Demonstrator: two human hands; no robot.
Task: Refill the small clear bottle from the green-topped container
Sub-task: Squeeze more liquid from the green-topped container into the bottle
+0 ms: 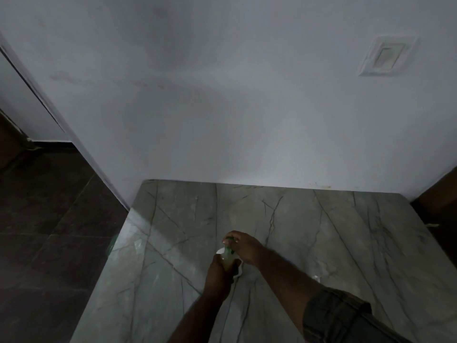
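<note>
Fingers of the left hand (217, 274) are gripping the pale body of the green-topped container (226, 256), low at six o'clock over the marble table (321, 231). At one o'clock from it, the right hand (244, 246) is pinching the green top (230, 239).

We are seeing only a little of the green-topped container (227, 254), because the left hand (217, 272) is wrapping round its body and the right hand (244, 246) is covering its top. A white thing (238, 274) is hiding behind the hands. A tiny white bit (316, 277) nearby is looking too small to tell.
</note>
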